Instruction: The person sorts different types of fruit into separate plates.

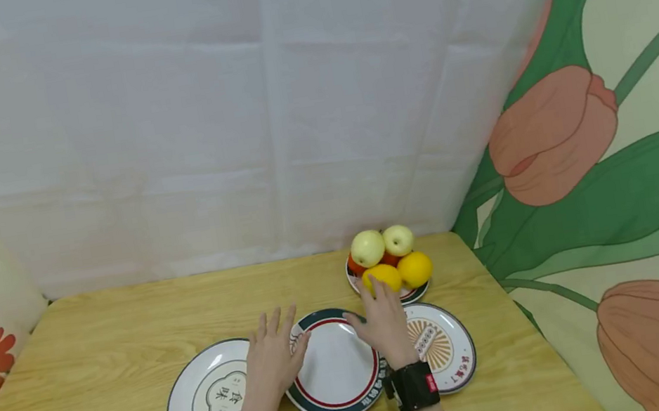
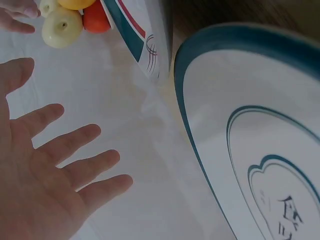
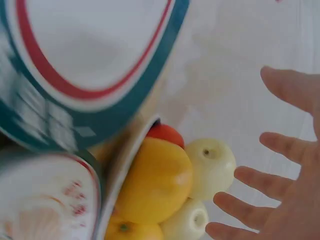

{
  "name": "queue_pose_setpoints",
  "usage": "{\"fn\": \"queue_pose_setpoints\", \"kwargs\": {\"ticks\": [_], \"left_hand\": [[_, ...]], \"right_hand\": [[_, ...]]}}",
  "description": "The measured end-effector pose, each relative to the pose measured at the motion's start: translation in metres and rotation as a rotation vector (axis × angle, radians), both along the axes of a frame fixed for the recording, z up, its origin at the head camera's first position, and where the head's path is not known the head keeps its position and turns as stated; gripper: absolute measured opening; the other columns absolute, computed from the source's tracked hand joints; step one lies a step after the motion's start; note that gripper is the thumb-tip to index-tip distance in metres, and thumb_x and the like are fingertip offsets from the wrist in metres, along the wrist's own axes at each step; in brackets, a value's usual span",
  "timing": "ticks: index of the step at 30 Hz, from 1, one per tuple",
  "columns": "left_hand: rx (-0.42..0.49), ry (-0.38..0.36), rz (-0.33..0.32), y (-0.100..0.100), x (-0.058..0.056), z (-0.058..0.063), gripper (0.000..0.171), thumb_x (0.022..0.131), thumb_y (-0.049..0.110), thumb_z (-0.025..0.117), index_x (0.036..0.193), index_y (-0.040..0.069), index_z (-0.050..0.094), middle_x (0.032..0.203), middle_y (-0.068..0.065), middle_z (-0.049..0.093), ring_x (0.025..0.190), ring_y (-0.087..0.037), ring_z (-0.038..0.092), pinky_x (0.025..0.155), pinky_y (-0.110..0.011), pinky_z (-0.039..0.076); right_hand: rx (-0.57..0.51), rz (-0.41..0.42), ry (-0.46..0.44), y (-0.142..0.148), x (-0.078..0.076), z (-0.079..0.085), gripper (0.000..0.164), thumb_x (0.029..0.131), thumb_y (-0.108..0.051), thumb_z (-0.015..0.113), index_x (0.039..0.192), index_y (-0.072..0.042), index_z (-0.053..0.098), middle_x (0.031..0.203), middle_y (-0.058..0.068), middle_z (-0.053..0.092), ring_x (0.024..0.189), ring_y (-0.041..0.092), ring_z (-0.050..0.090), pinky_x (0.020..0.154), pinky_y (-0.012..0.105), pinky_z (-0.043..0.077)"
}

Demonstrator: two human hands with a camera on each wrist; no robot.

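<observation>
My left hand (image 1: 272, 359), fingers spread and holding nothing, hovers between the left plate (image 1: 189, 404) with its blue rim and the middle plate (image 1: 335, 368) with a dark green rim and red ring. Over the right edge of that middle plate is my right hand (image 1: 383, 322), also spread and holding nothing. Its fingertips overlap a yellow fruit (image 1: 386, 275) in the head view. Behind them a fruit plate (image 1: 422, 291) bears pale yellow-green apples (image 1: 368, 248), yellow-orange fruits and red fruit, partly hidden under the others. The right wrist view shows the heaped fruit (image 3: 155, 180) beside my open fingers.
A small plate with an orange fan pattern (image 1: 456, 350) lies right of the middle plate, partly behind my right wrist. The wooden table (image 1: 114, 344) ends at a white cloth (image 1: 168, 151) at the back. A tulip-patterned cloth (image 1: 657, 213) hangs along the right side.
</observation>
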State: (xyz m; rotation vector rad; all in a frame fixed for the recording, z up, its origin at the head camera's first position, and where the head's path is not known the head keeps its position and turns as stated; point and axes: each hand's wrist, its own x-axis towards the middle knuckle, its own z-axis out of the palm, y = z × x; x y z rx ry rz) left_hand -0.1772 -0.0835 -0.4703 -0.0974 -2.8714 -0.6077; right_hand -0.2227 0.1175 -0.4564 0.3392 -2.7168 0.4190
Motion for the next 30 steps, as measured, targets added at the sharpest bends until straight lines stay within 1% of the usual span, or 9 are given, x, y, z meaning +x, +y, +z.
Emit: {"fn": "queue_pose_setpoints", "kwargs": {"ticks": [5, 8, 11, 14, 17, 21, 24, 27, 30], "left_hand": [[0.004, 0.045, 0.010, 0.000, 0.006, 0.000, 0.052, 0.089, 0.035, 0.055, 0.134, 0.012, 0.045, 0.130, -0.021, 0.051, 0.121, -0.042, 0.046, 0.095, -0.054, 0.039], [-0.019, 0.081, 0.042, -0.006, 0.015, -0.002, 0.047, 0.087, 0.030, 0.059, 0.128, 0.008, 0.051, 0.120, -0.020, 0.057, 0.109, -0.039, 0.053, 0.085, -0.051, 0.046], [-0.041, 0.115, 0.118, -0.023, 0.027, -0.003, 0.044, 0.085, 0.026, 0.060, 0.123, 0.004, 0.053, 0.111, -0.020, 0.059, 0.096, -0.039, 0.056, 0.072, -0.048, 0.048], [-0.037, 0.115, 0.237, -0.051, 0.040, -0.004, 0.045, 0.085, 0.023, 0.059, 0.123, 0.001, 0.051, 0.111, -0.025, 0.054, 0.090, -0.044, 0.053, 0.062, -0.048, 0.047], [-0.005, 0.040, 0.369, -0.083, 0.052, -0.006, 0.051, 0.084, 0.019, 0.058, 0.127, -0.003, 0.043, 0.117, -0.034, 0.043, 0.092, -0.052, 0.046, 0.059, -0.052, 0.044], [0.054, -0.179, 0.499, -0.116, 0.062, -0.013, 0.057, 0.085, 0.016, 0.055, 0.131, -0.007, 0.031, 0.115, -0.041, 0.032, 0.096, -0.060, 0.038, 0.065, -0.058, 0.042], [0.066, -0.319, 0.509, -0.130, 0.066, -0.017, 0.055, 0.088, 0.018, 0.052, 0.129, -0.011, 0.030, 0.111, -0.043, 0.037, 0.095, -0.060, 0.042, 0.069, -0.059, 0.044], [0.056, -0.350, 0.459, -0.137, 0.067, -0.019, 0.047, 0.089, 0.018, 0.051, 0.120, -0.015, 0.039, 0.104, -0.040, 0.048, 0.089, -0.056, 0.051, 0.067, -0.057, 0.045], [0.042, -0.323, 0.422, -0.138, 0.069, -0.020, 0.036, 0.089, 0.012, 0.049, 0.110, -0.016, 0.047, 0.097, -0.037, 0.053, 0.084, -0.054, 0.054, 0.062, -0.054, 0.046]], "right_hand": [[0.007, -0.040, 0.087, 0.007, -0.044, 0.023, 0.061, 0.077, -0.033, 0.070, 0.129, -0.012, 0.047, 0.134, 0.021, 0.042, 0.114, 0.041, 0.047, 0.093, 0.050, 0.041], [0.029, -0.075, 0.076, 0.009, -0.071, 0.033, 0.062, 0.076, -0.033, 0.071, 0.129, -0.013, 0.047, 0.134, 0.021, 0.041, 0.113, 0.042, 0.047, 0.089, 0.051, 0.043], [0.066, -0.105, 0.019, 0.010, -0.090, 0.036, 0.063, 0.074, -0.035, 0.073, 0.128, -0.015, 0.048, 0.130, 0.020, 0.042, 0.109, 0.042, 0.048, 0.084, 0.051, 0.045], [0.110, -0.115, -0.038, 0.010, -0.101, 0.035, 0.065, 0.073, -0.038, 0.074, 0.129, -0.018, 0.048, 0.127, 0.020, 0.043, 0.105, 0.040, 0.049, 0.078, 0.048, 0.047], [0.127, -0.111, -0.075, 0.008, -0.105, 0.031, 0.067, 0.072, -0.041, 0.074, 0.130, -0.019, 0.047, 0.128, 0.021, 0.042, 0.105, 0.040, 0.048, 0.075, 0.047, 0.048], [0.137, -0.124, -0.089, 0.007, -0.108, 0.027, 0.069, 0.071, -0.039, 0.076, 0.130, -0.019, 0.047, 0.130, 0.022, 0.040, 0.108, 0.042, 0.046, 0.075, 0.046, 0.048], [0.148, -0.140, -0.057, 0.008, -0.109, 0.023, 0.066, 0.071, -0.033, 0.077, 0.128, -0.018, 0.048, 0.128, 0.022, 0.042, 0.106, 0.040, 0.048, 0.073, 0.045, 0.050], [0.142, -0.137, -0.025, 0.011, -0.112, 0.022, 0.061, 0.072, -0.026, 0.077, 0.126, -0.017, 0.049, 0.124, 0.021, 0.043, 0.102, 0.039, 0.049, 0.070, 0.044, 0.050], [0.117, -0.120, -0.022, 0.012, -0.114, 0.022, 0.060, 0.072, -0.023, 0.076, 0.125, -0.016, 0.049, 0.123, 0.021, 0.043, 0.100, 0.039, 0.049, 0.069, 0.044, 0.050]]}}
